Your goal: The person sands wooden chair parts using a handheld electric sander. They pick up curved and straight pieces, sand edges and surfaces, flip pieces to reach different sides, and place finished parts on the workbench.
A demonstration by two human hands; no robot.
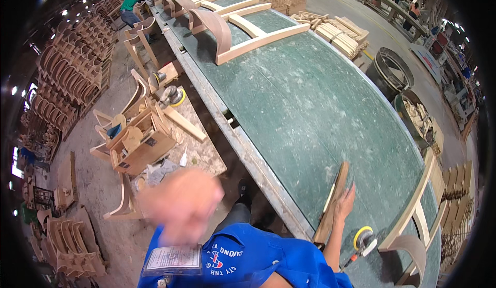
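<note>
My left hand (pixel 181 200) is raised in front of my chest, over the side of the low workbench. Motion smears its fingers, so I cannot make out whether it holds anything. On the green belt (pixel 299 107), my right hand (pixel 345 204) lies with fingers stretched out against the side of a dark brown wooden strip (pixel 333 200). A thin pale edge shows along the strip's left side. Close to my right forearm rests a disc sander (pixel 364 240), its yellow-rimmed pad turned up.
Curved wooden chair frames (pixel 258 42) line the belt's far end; another frame (pixel 413 221) stands at right. The low bench (pixel 199 148) carries a wooden box (pixel 142 141) and a second sander (pixel 174 97). Drums (pixel 390 71) stand beyond the belt. A co-worker (pixel 135 4) bends far left.
</note>
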